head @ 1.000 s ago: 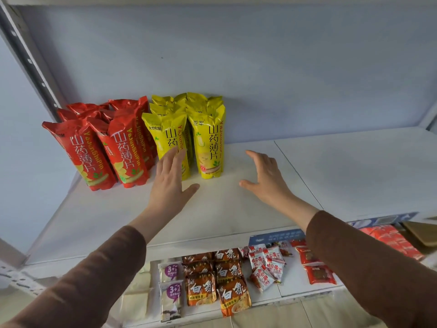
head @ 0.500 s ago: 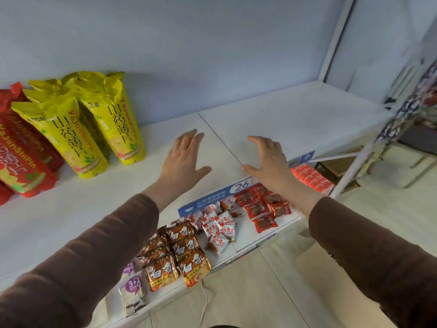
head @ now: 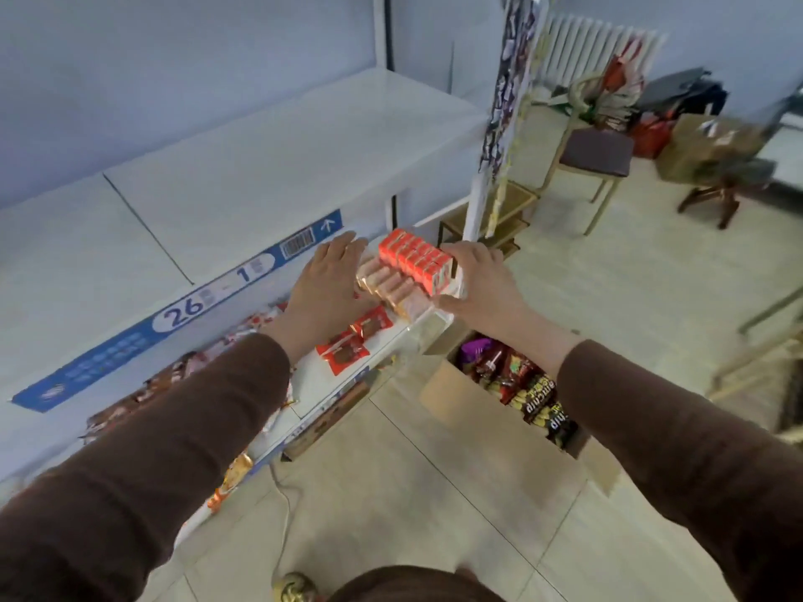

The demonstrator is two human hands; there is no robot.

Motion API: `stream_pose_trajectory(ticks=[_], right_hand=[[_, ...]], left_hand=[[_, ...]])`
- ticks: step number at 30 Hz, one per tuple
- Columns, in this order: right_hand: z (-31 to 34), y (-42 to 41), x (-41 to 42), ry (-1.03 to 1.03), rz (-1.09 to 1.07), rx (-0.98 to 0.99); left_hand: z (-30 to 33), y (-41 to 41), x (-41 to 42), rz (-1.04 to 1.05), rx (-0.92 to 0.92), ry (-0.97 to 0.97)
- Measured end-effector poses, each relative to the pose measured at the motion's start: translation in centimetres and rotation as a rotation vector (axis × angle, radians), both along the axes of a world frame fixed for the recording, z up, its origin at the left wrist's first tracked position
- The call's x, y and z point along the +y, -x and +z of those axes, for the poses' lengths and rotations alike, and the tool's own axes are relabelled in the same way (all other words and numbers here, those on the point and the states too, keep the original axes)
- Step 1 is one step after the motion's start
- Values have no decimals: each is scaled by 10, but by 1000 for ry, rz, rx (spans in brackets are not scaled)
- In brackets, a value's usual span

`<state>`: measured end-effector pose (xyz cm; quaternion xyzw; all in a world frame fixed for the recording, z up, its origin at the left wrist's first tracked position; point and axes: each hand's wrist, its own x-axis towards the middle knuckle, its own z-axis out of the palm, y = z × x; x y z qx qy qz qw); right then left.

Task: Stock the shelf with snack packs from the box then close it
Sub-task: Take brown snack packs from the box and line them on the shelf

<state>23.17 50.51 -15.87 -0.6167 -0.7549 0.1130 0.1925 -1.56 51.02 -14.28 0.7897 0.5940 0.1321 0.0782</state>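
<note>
Head view: the left hand [head: 323,288] and the right hand [head: 486,288] are both held out with fingers relaxed, holding nothing. Below the right hand, on the floor, stands the open box [head: 452,384] with snack packs [head: 521,384]. Left of the left hand is the shelf [head: 260,167].

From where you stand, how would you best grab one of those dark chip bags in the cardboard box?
Probably from above: the cardboard box on the floor is open on top and its walls block the sides. The dark chip bags lie packed together, so pinch one bag's exposed upper edge and lift it upward.
</note>
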Motion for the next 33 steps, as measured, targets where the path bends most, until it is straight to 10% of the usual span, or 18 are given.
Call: stream_pose_trajectory(ticks=[33], right_hand=[[-201,-345,109,608,-441,112]], left_hand=[[-234,-357,201,-184,-34,599]])
